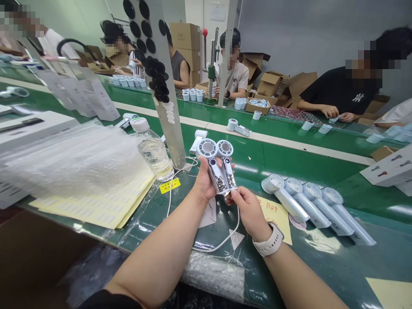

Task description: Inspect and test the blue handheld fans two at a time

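Observation:
My left hand (205, 182) is closed round two small white handheld fans (216, 161), held side by side with their round heads up. My right hand (249, 210), with a white watch on the wrist, pinches the bottom end of the fans' handles, where a white cable (225, 240) hangs and loops down to the green table (322, 253). Several more white fans (309, 201) lie in a row on the table just to the right of my hands.
A water bottle (152, 148) and a stack of clear bags over yellow label sheets (96, 206) lie to the left. A metal post (167, 81) carries black round pads. A yellow note (278, 214) lies under my right hand. Other people work across the conveyor among cardboard boxes.

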`<move>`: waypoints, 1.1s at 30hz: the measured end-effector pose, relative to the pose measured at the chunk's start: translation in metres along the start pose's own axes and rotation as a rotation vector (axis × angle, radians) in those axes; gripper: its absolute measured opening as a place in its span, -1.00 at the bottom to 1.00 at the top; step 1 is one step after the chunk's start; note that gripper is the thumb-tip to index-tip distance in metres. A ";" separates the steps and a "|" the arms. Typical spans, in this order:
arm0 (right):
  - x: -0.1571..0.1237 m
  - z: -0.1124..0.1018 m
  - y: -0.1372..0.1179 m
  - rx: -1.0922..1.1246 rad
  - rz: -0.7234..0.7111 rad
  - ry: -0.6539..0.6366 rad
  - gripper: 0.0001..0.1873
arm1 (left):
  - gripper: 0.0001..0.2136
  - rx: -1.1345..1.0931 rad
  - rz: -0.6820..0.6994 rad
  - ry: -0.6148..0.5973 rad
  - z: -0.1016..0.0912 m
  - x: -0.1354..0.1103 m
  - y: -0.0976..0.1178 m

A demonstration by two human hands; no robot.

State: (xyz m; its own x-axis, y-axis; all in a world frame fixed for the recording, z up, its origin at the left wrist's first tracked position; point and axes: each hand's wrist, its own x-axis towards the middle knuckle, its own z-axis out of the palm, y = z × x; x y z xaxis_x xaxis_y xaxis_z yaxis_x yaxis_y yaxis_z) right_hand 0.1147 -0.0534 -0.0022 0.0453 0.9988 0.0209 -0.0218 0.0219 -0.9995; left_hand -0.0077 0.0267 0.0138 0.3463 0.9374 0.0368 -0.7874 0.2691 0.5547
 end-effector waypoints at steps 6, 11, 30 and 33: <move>-0.007 0.003 -0.003 -0.174 -0.182 0.009 -0.69 | -0.41 -0.082 0.053 0.087 -0.005 0.003 0.004; 0.004 -0.009 0.005 -0.194 -0.084 0.107 -0.70 | -0.40 -0.075 0.048 0.146 -0.008 0.007 0.005; 0.016 -0.029 -0.008 0.268 0.069 0.109 -0.51 | -0.30 0.251 -0.374 -0.391 0.004 -0.011 -0.014; 0.017 -0.029 -0.009 0.312 0.090 0.079 -0.53 | -0.31 0.226 -0.375 -0.427 0.007 -0.011 -0.012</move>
State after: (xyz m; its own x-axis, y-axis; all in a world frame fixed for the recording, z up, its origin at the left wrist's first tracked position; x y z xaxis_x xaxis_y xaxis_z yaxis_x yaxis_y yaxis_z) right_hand 0.1442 -0.0383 0.0069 0.1063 0.9910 -0.0810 -0.3333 -0.0412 -0.9419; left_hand 0.0008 0.0115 0.0124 0.7898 0.6036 0.1091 -0.4606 0.4661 0.7553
